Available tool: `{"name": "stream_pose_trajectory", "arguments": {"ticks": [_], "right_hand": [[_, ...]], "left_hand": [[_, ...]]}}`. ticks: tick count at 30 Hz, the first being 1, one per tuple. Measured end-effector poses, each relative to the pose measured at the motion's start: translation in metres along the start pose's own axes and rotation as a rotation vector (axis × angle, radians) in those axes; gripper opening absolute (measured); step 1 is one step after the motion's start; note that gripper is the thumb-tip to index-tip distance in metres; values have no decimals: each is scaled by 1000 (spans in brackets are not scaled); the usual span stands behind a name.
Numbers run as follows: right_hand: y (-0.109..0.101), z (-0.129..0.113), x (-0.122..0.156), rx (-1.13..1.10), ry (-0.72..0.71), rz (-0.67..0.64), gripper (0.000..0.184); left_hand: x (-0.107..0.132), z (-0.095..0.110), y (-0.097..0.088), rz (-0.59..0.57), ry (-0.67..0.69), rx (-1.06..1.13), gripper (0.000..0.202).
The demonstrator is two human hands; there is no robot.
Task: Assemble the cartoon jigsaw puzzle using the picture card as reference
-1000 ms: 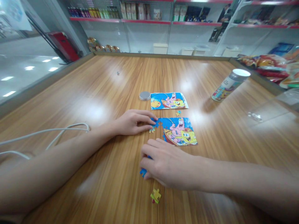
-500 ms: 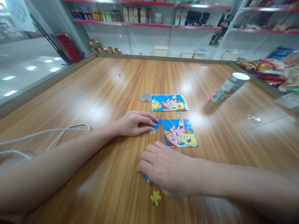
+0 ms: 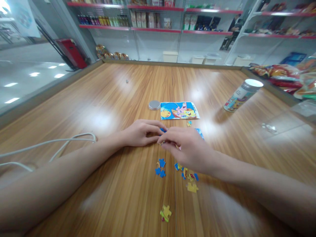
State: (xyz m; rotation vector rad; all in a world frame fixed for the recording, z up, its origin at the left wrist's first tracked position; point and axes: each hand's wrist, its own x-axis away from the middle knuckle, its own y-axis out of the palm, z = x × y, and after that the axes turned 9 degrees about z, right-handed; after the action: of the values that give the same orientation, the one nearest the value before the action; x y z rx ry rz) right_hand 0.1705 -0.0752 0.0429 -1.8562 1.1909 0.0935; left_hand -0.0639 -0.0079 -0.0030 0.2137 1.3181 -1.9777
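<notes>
My left hand lies on the wooden table, its finger and thumb closed on the blue left edge of the cartoon jigsaw puzzle. My right hand lies over most of that puzzle. Its fingertips are pinched together right beside my left fingertips, and what they hold is hidden. Loose pieces lie just in front of my hands: blue pieces, a mixed cluster and a yellow piece nearer to me.
A printed reference picture and a round metal lid lie behind the puzzle. A printed can stands at the right, snack bags at the table's right edge, a white cable on the left. Shop shelves line the back.
My right hand has moved from the loose pieces near me up to the puzzle's left edge, uncovering several pieces. My left hand has stayed in place.
</notes>
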Motion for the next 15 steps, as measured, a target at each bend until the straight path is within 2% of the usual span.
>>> {"name": "stream_pose_trajectory", "arguments": {"ticks": [3,6,8,11,13,15], "right_hand": [[-7,25,-10,-6,272,131,6],[-8,42,-12,69,392,163,10],[-7,47,-12,193,364,134,19],[-9,53,-10,334,212,101,26],[-12,58,-8,323,81,62,18],[-15,63,-6,276,-13,-5,20]], "left_hand": [[0,1,0,15,0,-13,21],[-1,2,0,13,-10,-13,23],[-1,2,0,4,-14,-15,24],[-1,2,1,10,-10,-15,24],[-1,2,1,21,-6,-9,24],[0,2,1,25,-7,-5,24]]}}
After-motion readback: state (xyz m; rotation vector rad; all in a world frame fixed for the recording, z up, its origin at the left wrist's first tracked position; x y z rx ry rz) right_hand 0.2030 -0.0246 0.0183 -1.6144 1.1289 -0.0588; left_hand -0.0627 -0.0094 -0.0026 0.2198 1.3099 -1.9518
